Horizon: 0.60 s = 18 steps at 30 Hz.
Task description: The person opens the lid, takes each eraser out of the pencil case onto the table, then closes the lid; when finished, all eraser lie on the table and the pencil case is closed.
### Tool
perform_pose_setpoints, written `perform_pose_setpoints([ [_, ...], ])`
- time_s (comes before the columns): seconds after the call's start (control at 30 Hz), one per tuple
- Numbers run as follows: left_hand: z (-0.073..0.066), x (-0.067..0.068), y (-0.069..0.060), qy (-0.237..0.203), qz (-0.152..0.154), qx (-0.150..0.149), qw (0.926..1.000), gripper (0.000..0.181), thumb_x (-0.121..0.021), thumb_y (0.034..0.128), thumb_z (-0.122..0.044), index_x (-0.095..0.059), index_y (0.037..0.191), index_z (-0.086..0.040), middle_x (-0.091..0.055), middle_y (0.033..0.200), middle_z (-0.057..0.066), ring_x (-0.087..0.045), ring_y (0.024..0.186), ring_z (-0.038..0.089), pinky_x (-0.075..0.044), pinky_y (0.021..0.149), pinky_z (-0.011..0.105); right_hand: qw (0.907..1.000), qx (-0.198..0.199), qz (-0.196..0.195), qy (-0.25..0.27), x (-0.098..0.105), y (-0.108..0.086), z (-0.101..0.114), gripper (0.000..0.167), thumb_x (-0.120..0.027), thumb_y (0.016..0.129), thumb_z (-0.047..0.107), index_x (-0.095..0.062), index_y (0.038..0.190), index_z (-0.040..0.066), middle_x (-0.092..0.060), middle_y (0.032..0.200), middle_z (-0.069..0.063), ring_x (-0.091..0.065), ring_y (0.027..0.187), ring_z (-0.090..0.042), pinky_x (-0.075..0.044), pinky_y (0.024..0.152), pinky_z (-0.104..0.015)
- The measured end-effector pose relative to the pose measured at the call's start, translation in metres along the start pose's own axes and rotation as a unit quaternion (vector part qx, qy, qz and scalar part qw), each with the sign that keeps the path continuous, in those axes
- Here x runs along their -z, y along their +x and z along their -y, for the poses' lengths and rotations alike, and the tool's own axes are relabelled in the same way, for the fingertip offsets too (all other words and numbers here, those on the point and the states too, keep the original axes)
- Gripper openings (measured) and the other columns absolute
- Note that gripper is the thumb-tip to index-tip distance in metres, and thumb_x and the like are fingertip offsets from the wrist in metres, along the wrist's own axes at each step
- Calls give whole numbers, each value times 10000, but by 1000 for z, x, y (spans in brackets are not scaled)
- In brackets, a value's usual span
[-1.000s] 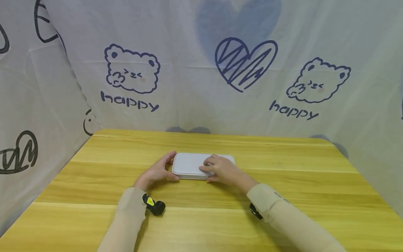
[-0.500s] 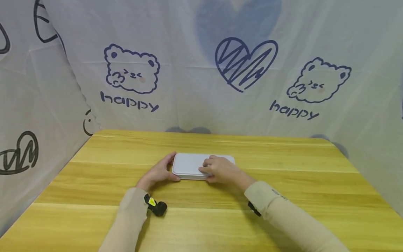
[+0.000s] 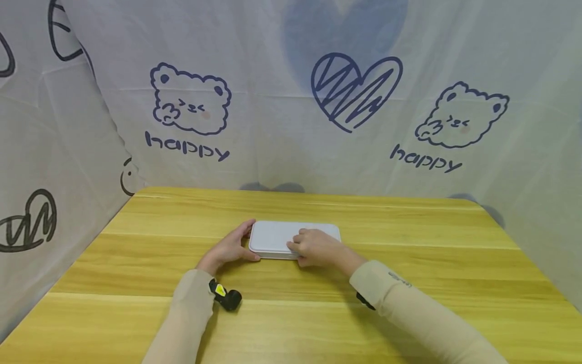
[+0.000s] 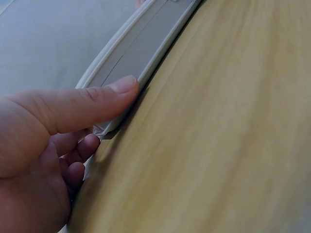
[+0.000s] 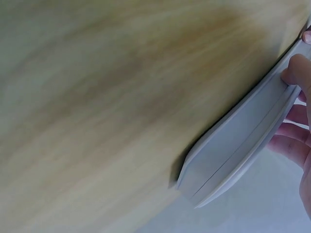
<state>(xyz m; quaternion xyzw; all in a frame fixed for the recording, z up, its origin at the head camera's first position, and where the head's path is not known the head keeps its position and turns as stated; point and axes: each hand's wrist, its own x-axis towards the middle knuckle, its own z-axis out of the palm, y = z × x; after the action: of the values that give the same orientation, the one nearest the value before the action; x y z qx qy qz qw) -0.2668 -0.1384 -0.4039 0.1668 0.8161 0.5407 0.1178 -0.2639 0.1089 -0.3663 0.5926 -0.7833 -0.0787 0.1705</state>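
A flat white oblong case (image 3: 273, 236) with rounded corners lies level on the table, its lid down; a thin seam runs along its side in both wrist views. My left hand (image 3: 229, 247) grips its left end, thumb (image 4: 114, 94) along the front side and fingers behind, partly hidden. Over the front right part of the case is my right hand (image 3: 320, 248). Its thumb (image 5: 297, 73) presses the front side near the seam while the curled fingers (image 5: 291, 145) rest on the lid. The hand hides part of the lid and front edge.
The yellow wood-grain table (image 3: 291, 323) reaches back to a pale cloth (image 3: 273, 116) printed with bears and hearts. Another cloth (image 3: 54, 151) hangs along the left side. A black wrist camera (image 3: 229, 299) sticks out from the left sleeve.
My right hand's fingers have drawn slightly toward the front edge of the lid, and its wrist has moved a little left. The left hand and the case have hardly moved.
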Motion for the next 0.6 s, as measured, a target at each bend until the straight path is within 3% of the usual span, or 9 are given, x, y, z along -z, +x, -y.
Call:
perform_pose_setpoints([
  [0.6,1,1,0,-53,-5,-4,10000,978,-753,655,28,-106,1387,74,-235,1405,240,-240,1258,336,-73,1036,455,9986,166,-291,-408,-6,1,1,246,-621,706,132,-629,923,15,-550,681,-13,-477,590,-150,-430,546,-252],
])
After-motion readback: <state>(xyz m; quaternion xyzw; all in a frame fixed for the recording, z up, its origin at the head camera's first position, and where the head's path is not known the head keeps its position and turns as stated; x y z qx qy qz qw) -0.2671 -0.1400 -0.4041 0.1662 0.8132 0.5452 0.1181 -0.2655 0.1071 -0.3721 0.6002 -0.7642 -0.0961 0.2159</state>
